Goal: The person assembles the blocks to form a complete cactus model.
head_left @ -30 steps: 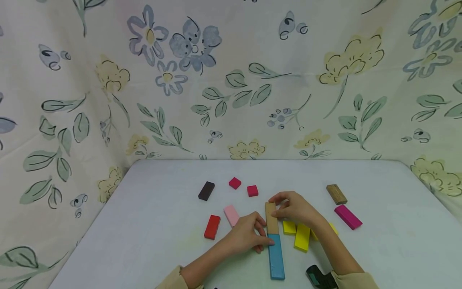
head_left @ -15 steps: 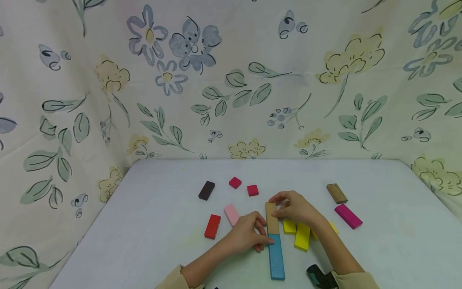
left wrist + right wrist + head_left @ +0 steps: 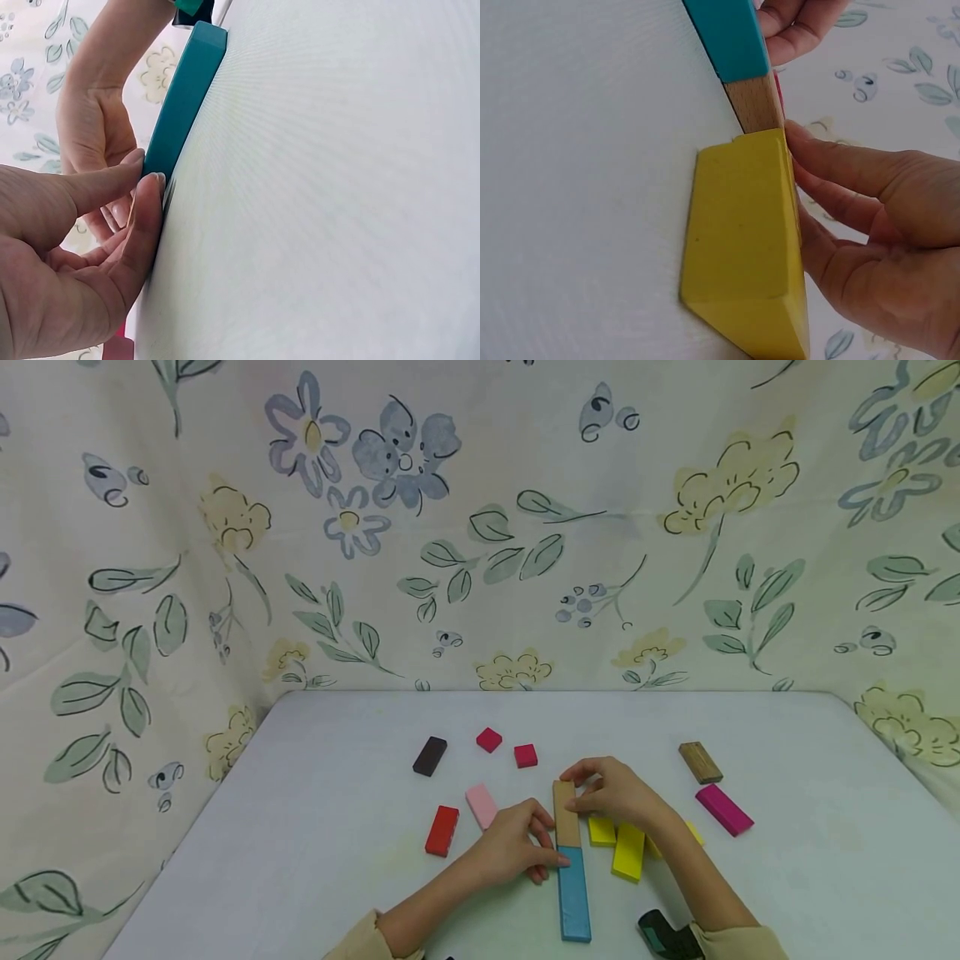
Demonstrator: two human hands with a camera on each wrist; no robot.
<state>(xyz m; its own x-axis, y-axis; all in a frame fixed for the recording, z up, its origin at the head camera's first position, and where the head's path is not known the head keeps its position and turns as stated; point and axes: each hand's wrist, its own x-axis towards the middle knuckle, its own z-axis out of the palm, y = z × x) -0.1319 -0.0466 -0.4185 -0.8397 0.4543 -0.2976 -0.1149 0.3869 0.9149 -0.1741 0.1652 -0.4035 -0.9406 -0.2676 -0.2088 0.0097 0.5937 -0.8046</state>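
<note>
A long blue block and a plain wooden block lie end to end in a line on the white table. My left hand holds the blue block near the joint, its thumb on the top; in the left wrist view thumb and forefinger meet at the end of the blue block. At the far end, my right hand grips the wooden block, thumb on its right edge and fingertips at its back end. From the right wrist, a yellow block hides part of the wooden block.
Right of the line lie several yellow blocks, some behind the right forearm. Farther right are a brown block and a magenta block. Leftward sit a red block, a pink block, a dark block and two small crimson blocks.
</note>
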